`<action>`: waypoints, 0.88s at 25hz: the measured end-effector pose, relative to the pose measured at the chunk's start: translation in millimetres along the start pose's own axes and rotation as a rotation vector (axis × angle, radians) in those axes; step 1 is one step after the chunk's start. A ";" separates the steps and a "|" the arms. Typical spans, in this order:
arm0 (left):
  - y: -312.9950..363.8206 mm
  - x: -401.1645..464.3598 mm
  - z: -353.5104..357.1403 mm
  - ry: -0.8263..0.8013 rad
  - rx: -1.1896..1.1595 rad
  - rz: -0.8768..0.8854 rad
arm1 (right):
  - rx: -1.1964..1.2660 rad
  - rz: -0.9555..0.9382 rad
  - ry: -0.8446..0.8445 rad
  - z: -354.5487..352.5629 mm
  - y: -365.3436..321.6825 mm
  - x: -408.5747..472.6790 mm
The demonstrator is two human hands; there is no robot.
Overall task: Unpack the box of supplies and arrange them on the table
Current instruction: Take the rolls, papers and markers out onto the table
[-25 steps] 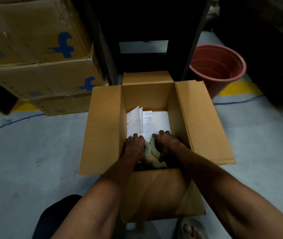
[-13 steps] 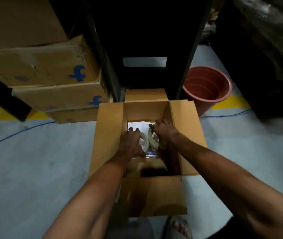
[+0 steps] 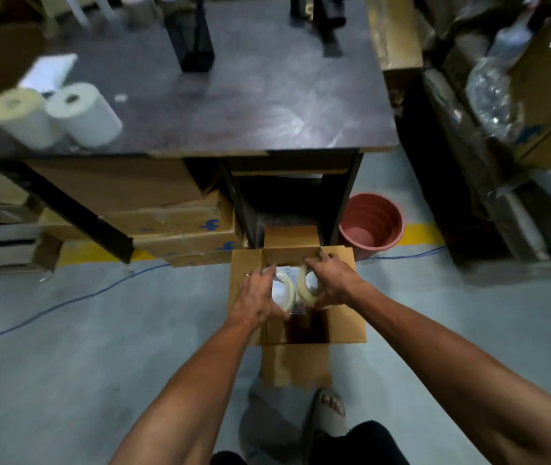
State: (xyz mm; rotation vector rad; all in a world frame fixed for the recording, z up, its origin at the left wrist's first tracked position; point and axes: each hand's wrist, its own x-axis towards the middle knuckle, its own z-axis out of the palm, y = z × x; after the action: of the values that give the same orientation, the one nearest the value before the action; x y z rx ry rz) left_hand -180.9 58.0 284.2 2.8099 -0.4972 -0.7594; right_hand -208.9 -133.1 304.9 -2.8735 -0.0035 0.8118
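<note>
An open cardboard box [image 3: 347,317] stands on the floor in front of a dark table [image 3: 250,105]. Above the box's opening my left hand [image 3: 257,295] grips one roll of clear tape [image 3: 284,290]. Beside it my right hand [image 3: 332,280] grips a second tape roll [image 3: 306,286]. The two rolls are held upright, side by side and almost touching. On the table's left end stand two white paper rolls [image 3: 52,115], with a white sheet [image 3: 49,70] behind them.
A dark pen holder [image 3: 193,38] and a dark object [image 3: 329,25] stand at the table's back. Stacked cartons [image 3: 183,229] sit under the table. A red bucket [image 3: 373,226] stands right of the box. A blue cable [image 3: 66,303] crosses the floor. Wrapped goods fill the right side.
Both hands have lifted the two tape rolls up out of the box. The view has risen and pulled back, so the tabletop now shows.
</note>
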 end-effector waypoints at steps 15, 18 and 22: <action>41.7 -68.9 -244.5 0.227 -0.101 -0.057 | 0.024 -0.106 0.160 -229.7 -29.7 -80.8; 22.3 -45.3 -271.0 0.273 -0.129 -0.085 | 0.056 -0.109 0.193 -259.2 -40.2 -60.6; -11.1 -11.3 -312.9 0.283 -0.095 -0.077 | 0.118 -0.081 0.229 -295.6 -59.0 -22.2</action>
State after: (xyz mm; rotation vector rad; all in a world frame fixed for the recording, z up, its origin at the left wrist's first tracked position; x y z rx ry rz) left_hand -25.5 101.4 552.6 2.7955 -0.2986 -0.3757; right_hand -71.7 -119.7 573.9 -2.8156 -0.0441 0.4492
